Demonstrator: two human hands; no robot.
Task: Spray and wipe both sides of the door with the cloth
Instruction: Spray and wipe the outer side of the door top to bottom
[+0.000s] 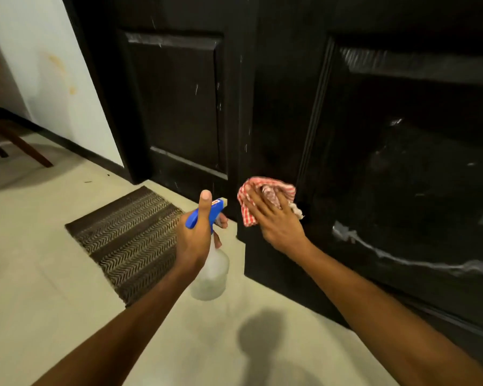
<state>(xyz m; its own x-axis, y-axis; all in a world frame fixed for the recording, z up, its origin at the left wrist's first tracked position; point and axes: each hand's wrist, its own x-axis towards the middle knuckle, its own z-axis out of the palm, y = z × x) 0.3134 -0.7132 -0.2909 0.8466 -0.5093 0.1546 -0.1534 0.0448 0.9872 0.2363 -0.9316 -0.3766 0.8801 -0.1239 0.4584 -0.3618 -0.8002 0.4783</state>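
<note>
A dark panelled door (374, 140) fills the right half of the view, its lower panel streaked with wet white smears. My right hand (276, 218) presses a red-and-white checked cloth (251, 196) flat against the door's left stile near the bottom, fingers spread over the cloth. My left hand (198, 235) grips a clear spray bottle (211, 274) by its neck, thumb up along the blue trigger head (207, 214), with the nozzle pointing toward the door. The bottle hangs above the floor.
A second dark door leaf or frame panel (176, 107) stands behind on the left. A brown striped doormat (129, 235) lies on the pale tiled floor (39, 274). A wooden chair leg (17, 140) and white wall (53, 65) are at far left.
</note>
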